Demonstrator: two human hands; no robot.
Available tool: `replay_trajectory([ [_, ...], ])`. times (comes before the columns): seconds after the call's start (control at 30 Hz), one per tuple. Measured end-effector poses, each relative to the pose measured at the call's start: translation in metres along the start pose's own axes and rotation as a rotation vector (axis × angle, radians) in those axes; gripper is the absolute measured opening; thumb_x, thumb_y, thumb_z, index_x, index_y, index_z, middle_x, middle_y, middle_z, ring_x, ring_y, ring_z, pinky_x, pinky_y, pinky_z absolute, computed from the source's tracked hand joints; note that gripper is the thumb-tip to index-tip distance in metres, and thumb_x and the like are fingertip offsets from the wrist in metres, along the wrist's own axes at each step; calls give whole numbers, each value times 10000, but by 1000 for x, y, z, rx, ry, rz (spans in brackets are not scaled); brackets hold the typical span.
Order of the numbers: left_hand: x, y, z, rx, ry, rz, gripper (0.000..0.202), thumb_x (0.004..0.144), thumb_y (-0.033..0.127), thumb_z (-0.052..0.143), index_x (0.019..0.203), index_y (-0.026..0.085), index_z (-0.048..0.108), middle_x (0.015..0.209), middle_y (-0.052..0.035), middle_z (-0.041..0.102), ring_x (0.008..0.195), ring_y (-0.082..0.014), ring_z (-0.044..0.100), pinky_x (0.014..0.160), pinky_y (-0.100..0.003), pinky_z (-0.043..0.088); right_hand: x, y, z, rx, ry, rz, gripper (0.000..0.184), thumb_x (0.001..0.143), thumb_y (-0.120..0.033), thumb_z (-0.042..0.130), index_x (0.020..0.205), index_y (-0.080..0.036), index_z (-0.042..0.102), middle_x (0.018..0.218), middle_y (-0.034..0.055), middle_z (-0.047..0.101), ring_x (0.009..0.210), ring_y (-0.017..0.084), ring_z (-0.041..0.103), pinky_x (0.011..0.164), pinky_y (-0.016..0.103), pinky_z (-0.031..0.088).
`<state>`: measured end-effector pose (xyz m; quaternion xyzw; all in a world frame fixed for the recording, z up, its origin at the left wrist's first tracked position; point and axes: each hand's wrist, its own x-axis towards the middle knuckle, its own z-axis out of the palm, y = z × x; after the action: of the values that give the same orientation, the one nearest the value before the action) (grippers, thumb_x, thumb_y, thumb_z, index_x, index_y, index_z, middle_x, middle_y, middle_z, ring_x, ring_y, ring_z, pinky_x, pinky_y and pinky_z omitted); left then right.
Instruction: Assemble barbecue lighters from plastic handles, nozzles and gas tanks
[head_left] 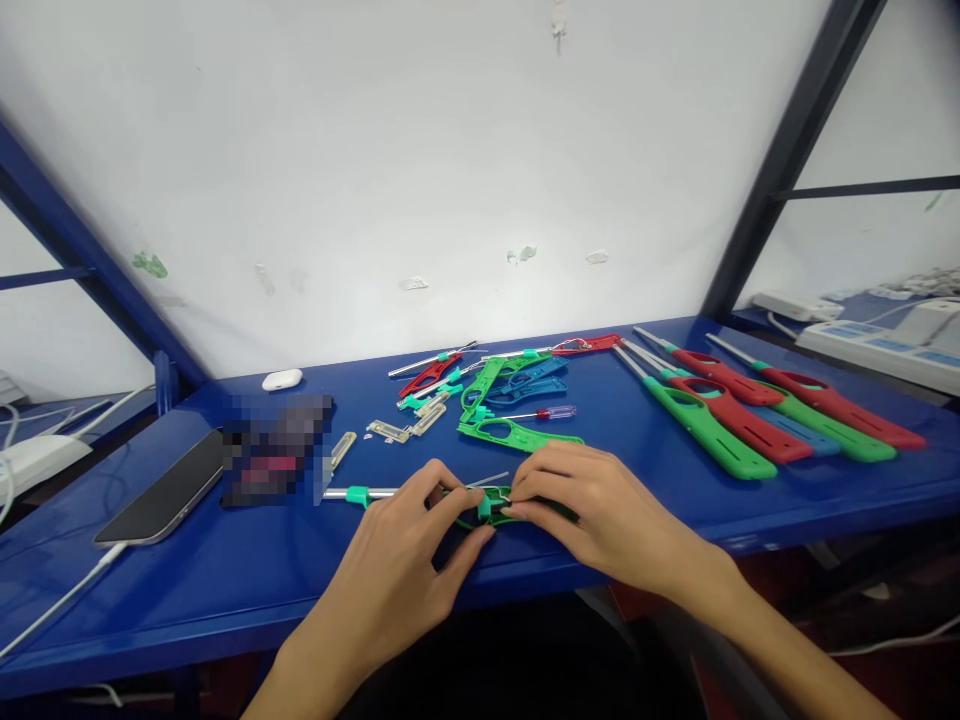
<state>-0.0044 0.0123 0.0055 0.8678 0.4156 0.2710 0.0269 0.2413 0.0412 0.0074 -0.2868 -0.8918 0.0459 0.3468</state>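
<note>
At the near edge of the table lies an opened gas lighter, its green casing half (495, 492) partly hidden under my fingers. Its metal tube (384, 493) points left and carries a teal collar (358, 496). My left hand (409, 540) is closed around the casing, thumb below and index finger above, beside a teal trigger piece (486, 507). My right hand (581, 500) pinches at the casing's right part, where a thin pale wire shows at the fingertips. Behind my hands are another green casing half (517, 436) and a screwdriver (555, 412) with a purple clear handle.
Several assembled lighters (712, 435) in red, green and blue lie at right. Loose casing parts (431, 375) and clear fuel tanks (390, 431) are spread behind. At left are a phone (161, 490) with a cable, a blurred packet (277, 450) and a white earbud case (282, 380).
</note>
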Motion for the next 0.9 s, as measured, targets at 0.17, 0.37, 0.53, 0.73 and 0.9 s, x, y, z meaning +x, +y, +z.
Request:
replay_trajectory([
  [0.17, 0, -1, 1, -5, -5, -9, 167, 1037, 304, 604, 1197, 275, 646, 1092, -32, 610, 822, -174, 664, 710, -316, 548, -2, 0, 1, 7, 21, -11, 174, 1044, -263, 630, 947, -186, 752, 964, 42, 741, 863, 190, 685, 817, 337, 542],
  [0.37, 0, 0, 0, -10, -7, -9, 164, 1041, 298, 598, 1195, 278, 650, 1098, -28, 606, 821, -172, 661, 725, -324, 553, -5, -1, 1, 1, 11, -6, 169, 1048, -236, 615, 964, -193, 754, 982, 27, 746, 869, 185, 675, 830, 345, 527],
  [0.53, 0, 1, 1, -17, 2, -4, 155, 1041, 278, 596, 1179, 269, 666, 1084, -30, 608, 820, -174, 654, 728, -327, 560, -6, -6, -1, -57, 4, -29, 175, 1042, -198, 586, 1013, -197, 759, 1010, 30, 751, 884, 192, 674, 828, 364, 521],
  [0.73, 2, 2, 0, -31, 2, 4, 119, 1043, 266, 592, 1123, 251, 679, 1056, -35, 613, 813, -171, 644, 726, -318, 562, -14, -16, -1, -294, 23, -100, 231, 1043, -229, 563, 1163, -154, 746, 1046, 65, 780, 883, 246, 670, 771, 413, 509],
  [0.9, 2, 3, -1, -34, 13, 27, 103, 1050, 263, 582, 1071, 236, 679, 1045, -38, 619, 777, -155, 636, 721, -302, 556, -19, -21, 5, -410, 67, -102, 276, 1077, -226, 518, 1216, -137, 740, 1104, 61, 801, 886, 238, 696, 748, 397, 498],
])
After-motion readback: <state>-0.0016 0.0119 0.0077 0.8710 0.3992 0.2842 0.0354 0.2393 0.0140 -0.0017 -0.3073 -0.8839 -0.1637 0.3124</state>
